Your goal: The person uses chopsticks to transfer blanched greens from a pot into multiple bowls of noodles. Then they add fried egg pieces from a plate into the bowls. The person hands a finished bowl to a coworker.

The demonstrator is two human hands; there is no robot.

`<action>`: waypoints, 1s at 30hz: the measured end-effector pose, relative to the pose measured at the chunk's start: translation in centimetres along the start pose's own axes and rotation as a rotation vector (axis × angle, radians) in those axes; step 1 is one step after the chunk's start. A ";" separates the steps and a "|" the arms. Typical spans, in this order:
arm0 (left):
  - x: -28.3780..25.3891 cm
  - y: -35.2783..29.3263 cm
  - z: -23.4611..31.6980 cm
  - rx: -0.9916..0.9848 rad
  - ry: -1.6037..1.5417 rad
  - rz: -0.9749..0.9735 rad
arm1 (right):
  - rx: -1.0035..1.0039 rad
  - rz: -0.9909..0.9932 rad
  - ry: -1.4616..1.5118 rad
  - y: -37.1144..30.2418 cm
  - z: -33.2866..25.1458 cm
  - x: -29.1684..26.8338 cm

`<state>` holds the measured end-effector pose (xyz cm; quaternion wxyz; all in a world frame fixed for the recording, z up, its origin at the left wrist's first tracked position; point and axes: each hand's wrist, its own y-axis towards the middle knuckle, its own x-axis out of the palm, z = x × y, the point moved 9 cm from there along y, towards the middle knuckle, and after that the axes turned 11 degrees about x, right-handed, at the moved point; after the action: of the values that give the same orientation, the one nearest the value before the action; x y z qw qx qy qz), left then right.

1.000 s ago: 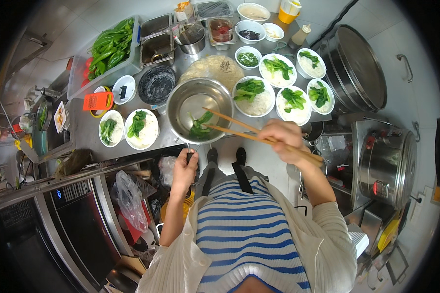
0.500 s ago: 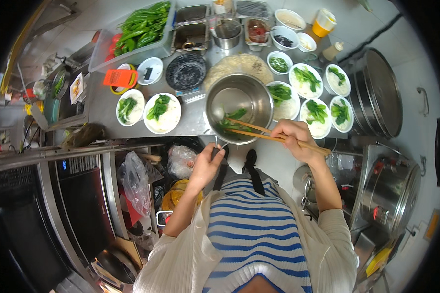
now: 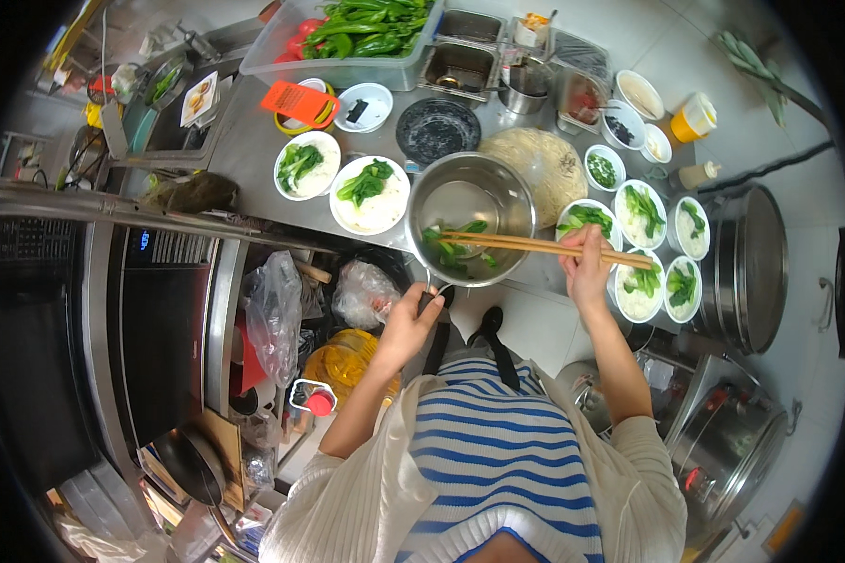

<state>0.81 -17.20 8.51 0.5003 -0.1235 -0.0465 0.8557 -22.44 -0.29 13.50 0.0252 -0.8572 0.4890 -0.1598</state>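
Left fingers (image 3: 409, 314) wrapped round pot handle (image 3: 427, 297), right fingers (image 3: 589, 236) closed on chopsticks (image 3: 540, 245); their tips at the leafy greens (image 3: 449, 253), lower left inside the steel pot (image 3: 504, 202), mid-frame. I'd keep the pot steady and pinch lightly, so leaves don't slip or tear.

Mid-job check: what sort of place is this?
Probably a commercial kitchen: several white bowls topped with greens on a metal counter, a clear bin of green peppers, and a steel pan in the left hand.
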 end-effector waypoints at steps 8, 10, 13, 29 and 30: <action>-7.0 -1.2 -3.9 -0.144 -0.160 0.215 | 0.273 0.036 0.287 5.2 4.6 6.5; -8.7 -1.5 -4.5 -0.168 -0.152 0.263 | 0.319 0.019 0.315 6.1 5.0 8.4; -11.1 -1.9 -5.1 -0.157 -0.223 0.321 | 0.332 0.004 0.356 7.4 5.0 10.8; -20.2 -9.1 -10.8 -0.353 -0.258 0.677 | 0.399 0.105 0.093 13.3 12.8 14.7; -20.2 -9.5 -10.9 -0.376 -0.282 0.684 | 0.373 0.105 0.045 13.3 13.0 15.2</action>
<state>21.09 -30.53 3.23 0.1444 -0.1026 -0.2262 0.9578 -22.48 -21.57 2.26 0.1808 -0.8072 0.4954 -0.2651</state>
